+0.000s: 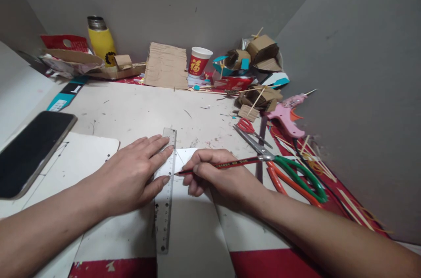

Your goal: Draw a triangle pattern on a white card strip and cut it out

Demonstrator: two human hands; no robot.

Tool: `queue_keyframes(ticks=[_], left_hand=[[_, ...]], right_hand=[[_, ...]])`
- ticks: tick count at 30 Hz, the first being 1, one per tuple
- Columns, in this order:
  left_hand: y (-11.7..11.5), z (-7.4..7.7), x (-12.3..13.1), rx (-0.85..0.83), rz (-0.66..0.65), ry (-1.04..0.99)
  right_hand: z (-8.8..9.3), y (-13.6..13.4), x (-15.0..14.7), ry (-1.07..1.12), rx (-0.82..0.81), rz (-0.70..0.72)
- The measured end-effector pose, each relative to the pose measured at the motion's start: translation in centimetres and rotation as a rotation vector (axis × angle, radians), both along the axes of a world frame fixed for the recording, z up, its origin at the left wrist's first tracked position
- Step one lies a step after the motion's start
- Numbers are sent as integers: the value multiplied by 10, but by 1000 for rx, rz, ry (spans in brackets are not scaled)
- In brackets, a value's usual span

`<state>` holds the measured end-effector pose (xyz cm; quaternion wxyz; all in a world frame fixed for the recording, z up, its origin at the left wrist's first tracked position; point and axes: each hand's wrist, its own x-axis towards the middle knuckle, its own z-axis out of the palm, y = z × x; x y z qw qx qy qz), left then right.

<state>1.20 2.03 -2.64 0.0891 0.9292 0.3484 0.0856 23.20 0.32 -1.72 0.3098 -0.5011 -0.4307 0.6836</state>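
A clear plastic ruler [164, 229] lies lengthwise on a sheet of white paper [194, 225]. My left hand [131, 175] rests flat with fingertips and thumb pressing the ruler down, its fingers stretched out. In my right hand [213, 172] is a red and black pencil [235, 163], gripped between thumb and fingers. The pencil's point touches down at the ruler's right edge. Thin pencil lines show on the paper beside the ruler, partly covered by my right fingers.
Scissors [292, 172] with green and orange handles lie right of my hand, by small red scissors [246, 126]. A pink glue gun [286, 115], paper cup [199, 62], cardboard [166, 65] and yellow bottle [101, 43] stand around the back. A phone [33, 151] lies left.
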Motion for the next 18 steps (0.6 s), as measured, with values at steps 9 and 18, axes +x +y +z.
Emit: queue_keyframes(ticks=[9, 18], left_hand=[[0, 4, 0, -6, -4, 58], [0, 4, 1, -28, -1, 38]], right_hand=[[3, -1, 0, 8, -45, 33], [1, 0, 1, 24, -56, 51]])
